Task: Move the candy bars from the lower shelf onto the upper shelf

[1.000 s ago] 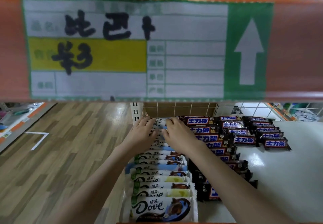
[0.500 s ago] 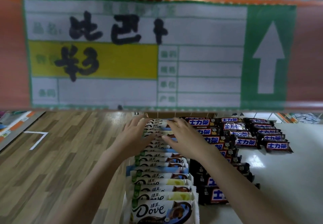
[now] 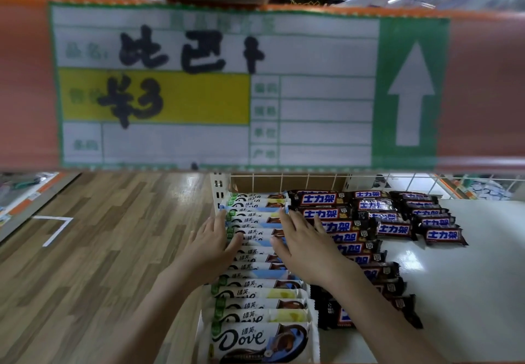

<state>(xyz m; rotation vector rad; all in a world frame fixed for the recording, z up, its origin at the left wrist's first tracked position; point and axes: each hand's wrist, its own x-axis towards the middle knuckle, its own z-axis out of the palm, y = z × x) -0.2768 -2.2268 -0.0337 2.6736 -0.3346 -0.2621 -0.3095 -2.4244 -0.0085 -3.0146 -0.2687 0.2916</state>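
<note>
My left hand (image 3: 211, 245) and right hand (image 3: 305, 245) lie flat with straight, slightly spread fingers on either side of the row of white Dove bars (image 3: 257, 261), touching the wrappers and gripping nothing. That row runs near to far along the left edge of the lower shelf (image 3: 468, 278), with dark candy bars (image 3: 366, 221) in rows just right. The upper shelf's orange edge (image 3: 483, 94) with its price label (image 3: 216, 88) spans the top.

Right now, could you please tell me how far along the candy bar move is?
Nothing looks moved yet. The row of white Dove candy bars and the dark brown candy bars with blue labels lie on the white lower shelf. Both hands, left and right, flank the white row with straight fingers, gripping nothing. Lifting every bar to the orange-edged upper shelf remains.
</note>
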